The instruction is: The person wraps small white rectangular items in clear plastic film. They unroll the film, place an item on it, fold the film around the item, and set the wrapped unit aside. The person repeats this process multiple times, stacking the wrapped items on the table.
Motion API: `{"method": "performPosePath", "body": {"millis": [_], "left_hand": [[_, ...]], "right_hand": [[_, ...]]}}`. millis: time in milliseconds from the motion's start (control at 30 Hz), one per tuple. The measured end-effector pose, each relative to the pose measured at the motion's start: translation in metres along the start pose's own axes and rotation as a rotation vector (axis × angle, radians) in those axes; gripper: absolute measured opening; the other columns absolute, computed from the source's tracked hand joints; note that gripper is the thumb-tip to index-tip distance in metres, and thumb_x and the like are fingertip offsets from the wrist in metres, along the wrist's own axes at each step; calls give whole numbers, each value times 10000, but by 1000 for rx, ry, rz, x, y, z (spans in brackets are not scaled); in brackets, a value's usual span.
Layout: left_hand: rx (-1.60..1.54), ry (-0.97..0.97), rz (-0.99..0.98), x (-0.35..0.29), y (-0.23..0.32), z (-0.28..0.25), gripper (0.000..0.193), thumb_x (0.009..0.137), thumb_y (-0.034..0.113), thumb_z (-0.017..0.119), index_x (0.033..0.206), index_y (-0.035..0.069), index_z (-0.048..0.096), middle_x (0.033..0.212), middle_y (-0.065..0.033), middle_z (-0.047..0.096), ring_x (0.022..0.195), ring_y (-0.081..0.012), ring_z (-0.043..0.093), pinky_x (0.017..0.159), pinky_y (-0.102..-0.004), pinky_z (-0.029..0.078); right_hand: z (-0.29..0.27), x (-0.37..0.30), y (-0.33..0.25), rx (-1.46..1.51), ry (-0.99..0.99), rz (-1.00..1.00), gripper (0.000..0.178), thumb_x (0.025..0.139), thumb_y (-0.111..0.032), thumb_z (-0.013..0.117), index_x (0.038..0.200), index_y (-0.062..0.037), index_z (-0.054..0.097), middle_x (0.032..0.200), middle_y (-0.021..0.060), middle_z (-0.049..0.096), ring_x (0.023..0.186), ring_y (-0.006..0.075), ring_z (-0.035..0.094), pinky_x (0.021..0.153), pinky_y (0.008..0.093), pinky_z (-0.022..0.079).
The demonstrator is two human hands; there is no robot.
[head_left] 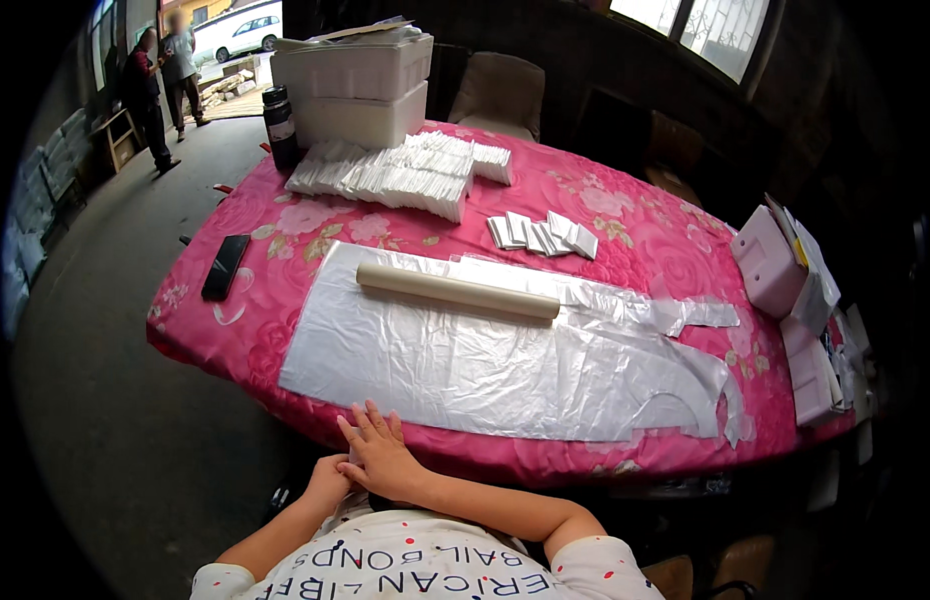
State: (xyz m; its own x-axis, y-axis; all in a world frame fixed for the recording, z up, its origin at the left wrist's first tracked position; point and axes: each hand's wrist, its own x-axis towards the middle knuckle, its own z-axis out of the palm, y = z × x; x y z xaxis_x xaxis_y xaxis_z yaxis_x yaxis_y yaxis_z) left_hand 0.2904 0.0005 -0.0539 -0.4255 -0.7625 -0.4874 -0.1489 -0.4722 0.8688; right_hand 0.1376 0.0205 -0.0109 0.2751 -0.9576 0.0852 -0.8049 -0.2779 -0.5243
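From the head view, your right hand (381, 452) lies flat, fingers spread, over your left hand (330, 484), whose fingers you cannot see, at the near edge of the clear plastic sheet (465, 365) on the pink floral counter (645, 240), a cardboard tube (457, 291) resting across the sheet's far side.

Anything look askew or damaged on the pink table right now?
The clear plastic sheet is wrinkled, and its right end is cut into uneven curved strips. The beige cardboard tube lies slightly slanted on it. Both hands are near its front edge.
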Motion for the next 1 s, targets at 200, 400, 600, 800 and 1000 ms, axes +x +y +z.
{"method": "performPosePath", "body": {"millis": [200,400,600,800,1000], "left_hand": [[927,-48,689,-14,79,28,145,720,52,638,860,24,663,815,-131,657,711,-283,635,641,-313,512],[3,-172,292,18,94,44,167,808,56,651,961,-11,636,888,-44,650,799,-82,580,723,-234,461],[-196,-175,263,76,124,94,192,865,164,602,992,22,623,900,-12,636,800,-72,556,726,-217,430],[34,-177,256,190,198,103,234,872,210,588,1024,32,601,862,-3,624,786,-87,566,714,-216,428],[141,-105,234,300,232,135,230,874,134,557,1065,7,570,919,-36,620,803,-108,578,677,-252,457]], "right_hand": [[-51,-17,45,-60,123,-297,107,735,-115,663,809,-77,595,1179,100,543,1268,297,357,1061,540,174],[-76,-28,67,773,245,187,152,827,-155,631,931,-44,631,968,34,621,926,145,543,862,334,397],[-96,-27,109,966,346,299,236,876,-235,585,979,-27,623,929,72,611,829,129,544,717,273,439],[-176,-35,233,674,735,466,237,859,-162,587,1040,-9,599,974,92,609,831,156,591,702,269,474],[-252,-24,400,190,945,806,309,809,-218,602,1027,1,598,1005,157,609,906,259,594,816,354,456]]}}
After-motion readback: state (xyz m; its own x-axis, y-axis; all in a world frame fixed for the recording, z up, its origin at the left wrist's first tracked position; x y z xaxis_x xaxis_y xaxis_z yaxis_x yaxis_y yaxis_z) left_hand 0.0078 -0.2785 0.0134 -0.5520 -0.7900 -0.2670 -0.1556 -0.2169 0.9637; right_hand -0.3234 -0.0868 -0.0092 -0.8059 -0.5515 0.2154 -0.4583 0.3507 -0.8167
